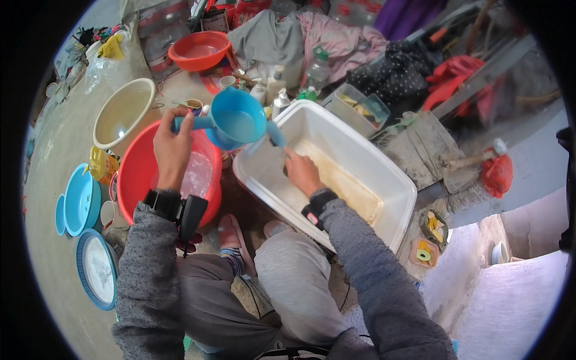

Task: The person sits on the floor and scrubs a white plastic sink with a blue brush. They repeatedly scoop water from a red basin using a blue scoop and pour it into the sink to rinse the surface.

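My left hand (174, 147) is closed around the short handle of a blue plastic water dipper (239, 117). The dipper is raised above the gap between a red basin (131, 183) and a white rectangular tub (401, 180). Over the tub, my right hand (302, 172) is closed on a slim tool with a blue end (276, 134), perhaps a brush; its kind is not clear. That blue end comes close to the dipper's rim, and I cannot tell whether they touch. Brownish stains mark the tub's bottom. Pale, clear-looking water lies in the red basin.
A cream basin (103, 114), blue basins (83, 201) and a yellow jug (103, 165) stand at the left. Pump bottles (281, 102) line the tub's far side. A clear plastic box (354, 108) sits beyond it. Pink slippers (234, 240) are below my arms.
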Demonstrator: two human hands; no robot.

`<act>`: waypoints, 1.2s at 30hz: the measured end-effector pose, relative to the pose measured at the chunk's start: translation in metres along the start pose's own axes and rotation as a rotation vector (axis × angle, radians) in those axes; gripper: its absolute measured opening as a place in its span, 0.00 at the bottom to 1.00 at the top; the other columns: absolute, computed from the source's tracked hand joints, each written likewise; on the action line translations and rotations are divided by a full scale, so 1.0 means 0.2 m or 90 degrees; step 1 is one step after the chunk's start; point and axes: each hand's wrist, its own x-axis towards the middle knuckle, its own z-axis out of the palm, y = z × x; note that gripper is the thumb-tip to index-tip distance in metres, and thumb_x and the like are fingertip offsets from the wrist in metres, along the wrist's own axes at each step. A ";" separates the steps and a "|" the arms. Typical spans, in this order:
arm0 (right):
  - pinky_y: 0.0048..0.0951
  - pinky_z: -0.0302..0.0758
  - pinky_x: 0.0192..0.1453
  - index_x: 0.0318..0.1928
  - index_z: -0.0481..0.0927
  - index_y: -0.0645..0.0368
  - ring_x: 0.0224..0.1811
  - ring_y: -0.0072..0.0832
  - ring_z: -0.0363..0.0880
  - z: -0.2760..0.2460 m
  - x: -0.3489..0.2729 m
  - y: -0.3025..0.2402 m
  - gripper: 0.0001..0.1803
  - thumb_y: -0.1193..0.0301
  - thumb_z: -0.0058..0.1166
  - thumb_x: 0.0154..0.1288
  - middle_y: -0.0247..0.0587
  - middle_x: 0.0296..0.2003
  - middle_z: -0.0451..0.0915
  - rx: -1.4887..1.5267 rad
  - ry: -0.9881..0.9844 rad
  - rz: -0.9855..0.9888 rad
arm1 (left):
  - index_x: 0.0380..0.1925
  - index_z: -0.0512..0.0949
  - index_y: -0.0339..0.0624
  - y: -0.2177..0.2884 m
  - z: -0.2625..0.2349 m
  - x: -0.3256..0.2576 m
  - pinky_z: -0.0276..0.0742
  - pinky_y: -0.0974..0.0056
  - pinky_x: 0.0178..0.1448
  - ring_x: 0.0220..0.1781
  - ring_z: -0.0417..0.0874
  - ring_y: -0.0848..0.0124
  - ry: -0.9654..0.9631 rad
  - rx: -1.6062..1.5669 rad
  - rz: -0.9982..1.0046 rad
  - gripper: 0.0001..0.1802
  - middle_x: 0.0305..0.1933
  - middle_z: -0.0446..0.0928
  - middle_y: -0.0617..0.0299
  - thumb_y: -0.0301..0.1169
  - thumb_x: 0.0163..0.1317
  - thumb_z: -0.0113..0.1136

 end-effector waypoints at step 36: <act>0.32 0.75 0.46 0.49 0.80 0.61 0.38 0.27 0.80 -0.56 -0.34 0.35 0.14 0.70 0.55 0.64 0.40 0.36 0.83 0.373 0.058 0.054 | 0.39 0.75 0.42 0.16 0.33 -0.14 0.69 0.71 0.29 0.25 0.73 0.79 -0.242 -0.009 0.050 0.07 0.24 0.73 0.67 0.31 0.65 0.58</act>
